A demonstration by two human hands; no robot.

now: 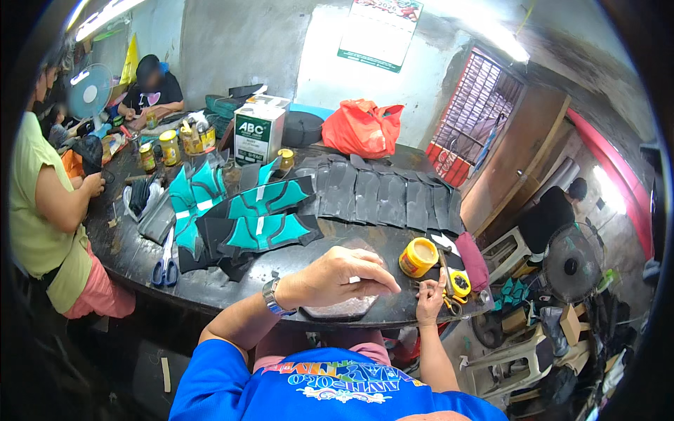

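My left hand, with a metal watch on its wrist, hovers above a pale slab at the table's near edge. Its fingers are bent and drawn together, the tips pointing right; a small white spot shows between them, and what they hold, if anything, is hidden. My right hand is at the edge just right of the slab, fingers partly spread, index finger raised, nothing visible in it. Beyond it stands an uncapped yellow jar of tan paste. Scissors and a yellow tape roll lie right of that hand.
Teal-and-black cut pieces and a row of dark panels cover the table's middle. Blue-handled scissors lie left. A metal can and red bag stand behind. Other people are left and right; a fan stands right.
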